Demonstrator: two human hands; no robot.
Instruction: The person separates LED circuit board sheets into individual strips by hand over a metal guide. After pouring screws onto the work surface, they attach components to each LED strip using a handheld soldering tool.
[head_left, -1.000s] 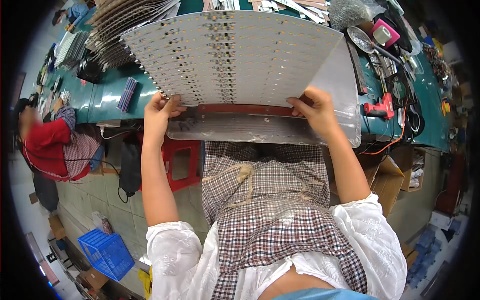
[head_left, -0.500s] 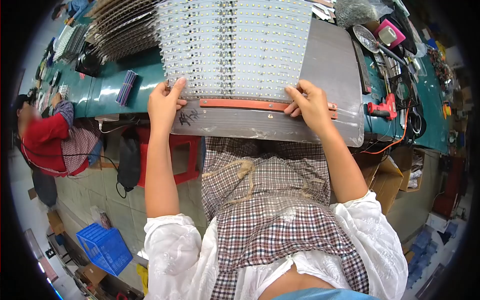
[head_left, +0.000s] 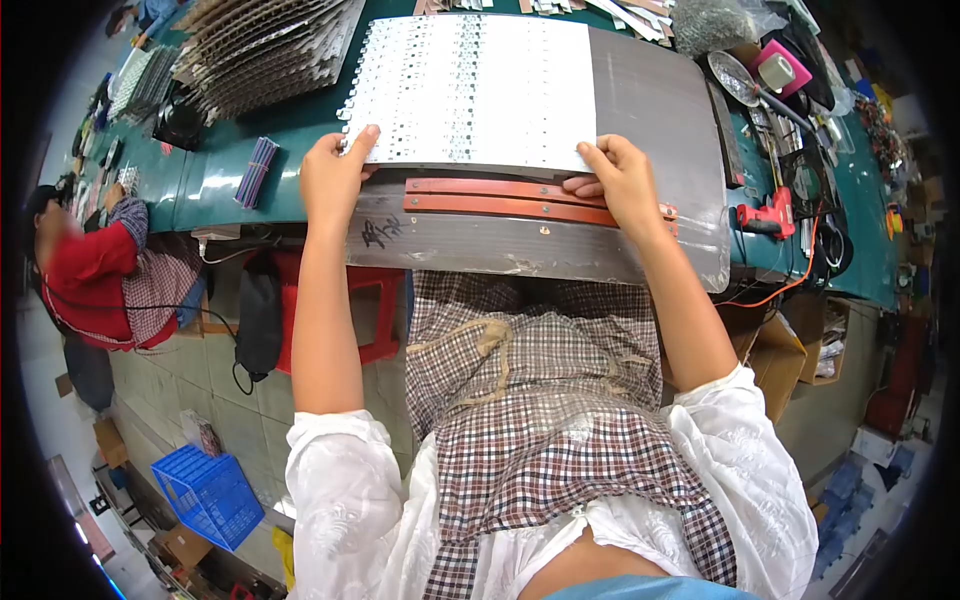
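Observation:
A white panel with rows of small components (head_left: 480,90) is held at its two near corners, over a grey board (head_left: 660,110). My left hand (head_left: 337,175) pinches the near left corner, thumb on top. At the near right corner my right hand (head_left: 618,180) grips the panel between thumb and fingers. Just in front of the panel's near edge, two red strips with screws (head_left: 500,197) lie across the grey board; the right hand's fingers are close above them. Dark handwriting marks the board's left part.
A stack of similar panels (head_left: 270,60) stands at the back left, near a bundle of thin purple sticks (head_left: 257,173). On the right lie a red tool (head_left: 768,214) and a magnifier (head_left: 733,78). A co-worker in red (head_left: 95,270) sits at far left.
The panel has gone from tilted up to lying flatter, its surface now bright white. Both hands have moved slightly away from the body with it, uncovering the two red strips.

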